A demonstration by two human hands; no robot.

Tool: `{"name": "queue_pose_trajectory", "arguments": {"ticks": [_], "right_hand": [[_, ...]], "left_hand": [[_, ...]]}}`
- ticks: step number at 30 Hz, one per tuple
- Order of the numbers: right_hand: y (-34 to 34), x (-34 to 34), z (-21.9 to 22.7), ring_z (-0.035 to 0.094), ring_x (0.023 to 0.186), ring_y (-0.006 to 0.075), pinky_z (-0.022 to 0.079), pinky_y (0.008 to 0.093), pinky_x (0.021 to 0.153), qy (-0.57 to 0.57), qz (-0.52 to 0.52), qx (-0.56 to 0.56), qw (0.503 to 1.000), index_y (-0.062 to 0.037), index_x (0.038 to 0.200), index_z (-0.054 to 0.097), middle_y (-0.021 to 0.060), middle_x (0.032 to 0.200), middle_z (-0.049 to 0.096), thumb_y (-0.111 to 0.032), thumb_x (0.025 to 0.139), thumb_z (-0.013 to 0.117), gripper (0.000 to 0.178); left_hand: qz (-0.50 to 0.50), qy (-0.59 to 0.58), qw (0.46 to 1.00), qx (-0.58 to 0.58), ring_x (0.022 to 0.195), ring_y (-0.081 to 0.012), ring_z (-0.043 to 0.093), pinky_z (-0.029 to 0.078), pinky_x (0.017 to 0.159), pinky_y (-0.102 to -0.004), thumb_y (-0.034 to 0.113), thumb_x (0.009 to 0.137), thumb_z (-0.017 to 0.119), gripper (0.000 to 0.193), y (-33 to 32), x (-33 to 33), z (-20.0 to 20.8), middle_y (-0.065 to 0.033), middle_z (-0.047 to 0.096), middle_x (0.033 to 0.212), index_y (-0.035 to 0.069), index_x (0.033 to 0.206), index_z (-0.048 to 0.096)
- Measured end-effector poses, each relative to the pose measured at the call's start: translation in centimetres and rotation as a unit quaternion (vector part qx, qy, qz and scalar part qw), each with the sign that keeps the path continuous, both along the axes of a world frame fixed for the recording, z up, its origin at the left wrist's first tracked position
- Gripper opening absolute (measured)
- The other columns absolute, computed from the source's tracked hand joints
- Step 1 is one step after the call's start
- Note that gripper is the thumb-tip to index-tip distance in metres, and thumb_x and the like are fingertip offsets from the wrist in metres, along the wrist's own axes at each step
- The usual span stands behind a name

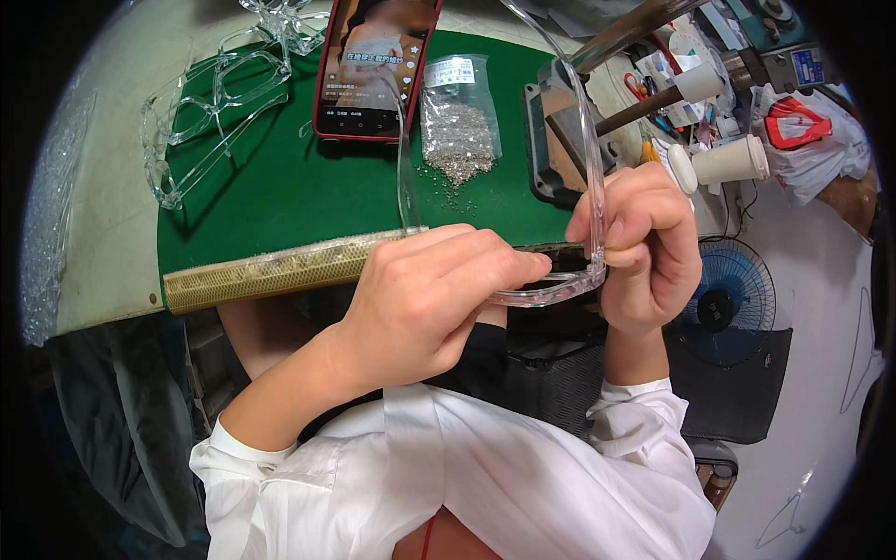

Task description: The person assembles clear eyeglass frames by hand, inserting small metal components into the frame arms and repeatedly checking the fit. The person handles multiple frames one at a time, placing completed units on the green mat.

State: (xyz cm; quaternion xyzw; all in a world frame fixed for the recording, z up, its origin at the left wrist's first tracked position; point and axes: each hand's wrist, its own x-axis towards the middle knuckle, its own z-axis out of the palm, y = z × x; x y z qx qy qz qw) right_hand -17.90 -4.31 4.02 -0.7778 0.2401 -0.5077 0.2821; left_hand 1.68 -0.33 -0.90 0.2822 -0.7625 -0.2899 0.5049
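In front of my chest I hold a clear plastic eyeglass frame (546, 298) with both hands. My left hand (411, 294) is closed round its front part, its fingers covering much of it. At the corner where a temple joins the front, my right hand (644, 247) pinches with curled fingers; anything small between the fingertips cannot be made out. One long clear temple (594, 149) rises past my right hand, while the other temple (404, 168) stands up behind my left hand.
On the green mat (355, 187) lie a phone (369, 117) and a clear bag (457, 103) spilling tiny metal pieces. Several clear eyeglass frames (224, 93) lie left. A gold mesh strip (271, 271) lines the near edge. Right are a metal press (551, 140) and a blue fan (728, 299).
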Motion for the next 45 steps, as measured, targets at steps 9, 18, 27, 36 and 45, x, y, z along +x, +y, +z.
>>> {"name": "queue_pose_trajectory", "arguments": {"ticks": [9, 18, 27, 36, 45], "right_hand": [[0.4, 0.2, 0.0, 0.055, 0.07, 0.0163, 0.045, 0.0251, 0.063, -0.009, 0.014, 0.026, 1.0, 0.0006, 0.084, 0.055, 0.0097, 0.078, 0.058, -0.03, 0.092, 0.062, 0.033], [-0.3, 0.1, 0.3, 0.059, 0.069, 0.0166, 0.049, 0.0257, 0.063, -0.048, 0.064, 0.039, 0.996, 0.0017, 0.082, 0.058, 0.0112, 0.077, 0.059, -0.031, 0.09, 0.064, 0.034], [-0.9, -0.4, 0.5, 0.06, 0.068, 0.0171, 0.051, 0.0272, 0.065, -0.063, 0.093, 0.046, 0.993, 0.0024, 0.086, 0.056, 0.0113, 0.078, 0.058, -0.021, 0.091, 0.065, 0.026], [-4.8, -2.7, -0.2, 0.051, 0.07, 0.0148, 0.043, 0.0261, 0.066, -0.224, -0.05, 0.03, 0.973, -0.0026, 0.101, 0.047, 0.007, 0.081, 0.052, -0.029, 0.095, 0.06, 0.03], [-6.5, -8.5, 0.9, 0.046, 0.069, 0.0077, 0.034, 0.0208, 0.06, -0.286, -0.194, 0.037, 0.937, -0.006, 0.099, 0.052, 0.0027, 0.079, 0.056, -0.021, 0.098, 0.056, 0.016]], "left_hand": [[-0.027, 0.037, 0.998, 0.052, 0.08, -0.0294, 0.068, 0.053, 0.069, -0.0339, -0.011, 0.069, 0.061, 0.032, 0.5, 0.0, 0.3, -0.014, 0.07, 0.093, -0.002, 0.099, 0.065], [-0.084, 0.086, 0.985, 0.124, 0.08, -0.0254, 0.069, 0.053, 0.071, -0.0312, -0.01, 0.08, 0.06, 0.023, 0.5, -0.2, 0.6, -0.0138, 0.07, 0.089, -0.002, 0.102, 0.065], [-0.101, 0.093, 0.981, 0.14, 0.077, -0.0234, 0.069, 0.053, 0.068, -0.0296, -0.008, 0.084, 0.059, 0.017, 0.1, -0.4, 0.7, -0.0138, 0.069, 0.087, -0.003, 0.1, 0.063], [-0.036, 0.207, 0.974, 0.087, 0.081, -0.0267, 0.071, 0.053, 0.067, -0.0306, -0.011, 0.082, 0.059, 0.015, -5.8, -7.7, 1.6, -0.0146, 0.067, 0.084, -0.003, 0.094, 0.056], [-0.041, 0.22, 0.969, 0.102, 0.081, -0.0149, 0.066, 0.052, 0.075, -0.0276, -0.003, 0.092, 0.053, 0.008, -11.4, -13.2, 3.5, -0.0111, 0.068, 0.087, -0.004, 0.101, 0.054]]}}
